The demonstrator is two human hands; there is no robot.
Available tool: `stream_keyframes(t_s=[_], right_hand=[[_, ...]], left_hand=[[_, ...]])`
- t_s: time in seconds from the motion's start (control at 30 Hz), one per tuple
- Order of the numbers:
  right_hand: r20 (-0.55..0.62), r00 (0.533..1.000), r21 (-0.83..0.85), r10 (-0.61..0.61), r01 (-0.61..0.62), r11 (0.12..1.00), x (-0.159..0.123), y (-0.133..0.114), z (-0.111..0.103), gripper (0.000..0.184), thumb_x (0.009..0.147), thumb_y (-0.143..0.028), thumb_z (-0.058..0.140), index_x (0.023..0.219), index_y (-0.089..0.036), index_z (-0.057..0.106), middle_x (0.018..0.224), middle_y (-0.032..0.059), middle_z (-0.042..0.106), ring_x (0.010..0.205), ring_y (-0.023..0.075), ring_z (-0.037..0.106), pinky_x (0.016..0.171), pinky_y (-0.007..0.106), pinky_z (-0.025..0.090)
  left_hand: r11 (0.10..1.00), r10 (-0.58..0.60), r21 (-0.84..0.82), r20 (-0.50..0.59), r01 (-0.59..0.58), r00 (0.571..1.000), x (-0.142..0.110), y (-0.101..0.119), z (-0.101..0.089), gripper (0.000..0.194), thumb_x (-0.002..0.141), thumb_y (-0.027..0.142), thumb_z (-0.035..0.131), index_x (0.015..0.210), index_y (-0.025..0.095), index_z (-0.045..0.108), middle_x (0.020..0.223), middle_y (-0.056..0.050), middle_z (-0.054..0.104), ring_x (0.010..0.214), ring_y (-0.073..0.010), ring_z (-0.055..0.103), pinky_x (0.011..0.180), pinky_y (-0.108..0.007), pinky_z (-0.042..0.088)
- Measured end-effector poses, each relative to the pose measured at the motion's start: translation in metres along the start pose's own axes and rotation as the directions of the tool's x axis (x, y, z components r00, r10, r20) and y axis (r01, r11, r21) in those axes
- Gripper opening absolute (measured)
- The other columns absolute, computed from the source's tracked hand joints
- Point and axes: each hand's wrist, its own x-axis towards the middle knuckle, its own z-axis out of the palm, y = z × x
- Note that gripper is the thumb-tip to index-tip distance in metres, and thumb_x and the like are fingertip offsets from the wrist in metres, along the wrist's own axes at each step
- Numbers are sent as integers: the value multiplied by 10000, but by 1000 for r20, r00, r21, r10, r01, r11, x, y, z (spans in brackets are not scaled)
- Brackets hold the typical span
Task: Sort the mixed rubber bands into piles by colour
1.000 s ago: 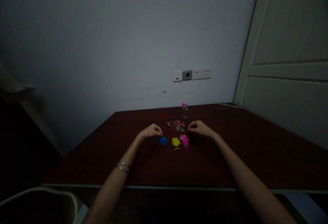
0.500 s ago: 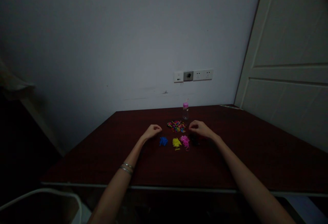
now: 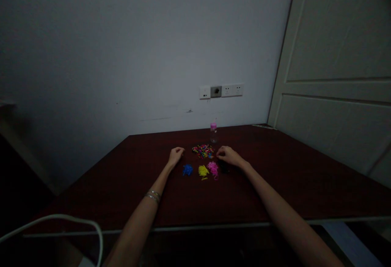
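A mixed pile of small multicoloured bands (image 3: 203, 151), which look like rubber bands, lies on the dark red table. My left hand (image 3: 176, 156) is to its left, thumb and fingers pinched together, above the blue pile (image 3: 187, 170). At the right edge of the mixed pile, my right hand (image 3: 228, 155) is curled with its fingertips together. Anything in either pinch is too small and dark to make out. Nearer to me lie a yellow pile (image 3: 203, 171), a pink pile (image 3: 213, 168) and, partly under my right hand, a black pile (image 3: 224, 167).
A clear bottle with a pink lid (image 3: 213, 132) stands behind the mixed pile. The table (image 3: 128, 185) meets a pale wall with sockets (image 3: 221, 91). A white door (image 3: 332, 88) is on the right, and a white cable (image 3: 58, 217) curves at lower left.
The whole view has shifted, so the scene sits a little further left. Both hands keep nearly the same places beside the mixed pile, still pinched.
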Motion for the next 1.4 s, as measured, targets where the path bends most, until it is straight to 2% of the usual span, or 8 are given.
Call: stream_keyframes(t_s=[0.3, 0.47, 0.73, 0.93, 1.4], right_hand=[[46, 996, 13, -79, 79, 997, 15, -1, 7, 195, 718, -319, 602, 773, -163, 704, 801, 58, 676, 767, 175, 587, 717, 244, 415], [53, 996, 8, -68, 67, 998, 19, -2, 9, 196, 704, -335, 625, 717, -155, 703, 739, 49, 671, 721, 160, 578, 679, 222, 410], [32, 998, -57, -62, 63, 996, 22, 0, 12, 147, 696, -279, 620, 690, -151, 693, 794, 62, 658, 815, 182, 554, 717, 234, 401], [60, 993, -29, -99, 100, 995, 21, -4, 10, 127, 706, -204, 576, 675, -137, 679, 719, 51, 654, 727, 159, 564, 694, 223, 405], [10, 992, -72, -129, 129, 989, 23, -2, 9, 105, 703, -145, 528, 684, -140, 631, 783, 59, 624, 782, 162, 537, 726, 236, 398]], left_hand=[[995, 67, 70, -7, -66, 998, 5, -4, 0, 261, 693, 294, 482, 759, 92, 632, 505, 17, 498, 473, -87, 440, 464, -184, 324], [995, 61, 77, -4, -60, 998, 7, -4, 1, 263, 685, 293, 481, 763, 97, 638, 498, 16, 505, 476, -94, 456, 474, -188, 336], [993, 87, 82, 18, -88, 996, 13, -12, 2, 277, 687, 308, 467, 763, 98, 630, 497, 19, 498, 458, -85, 438, 465, -183, 327], [992, 94, 87, 31, -96, 995, 10, -10, 2, 342, 698, 395, 442, 747, 107, 618, 477, 27, 477, 432, -84, 409, 454, -189, 306], [990, 119, 71, 52, -122, 992, 10, -11, 2, 341, 697, 398, 437, 740, 109, 615, 474, 31, 471, 433, -84, 403, 465, -195, 306]])
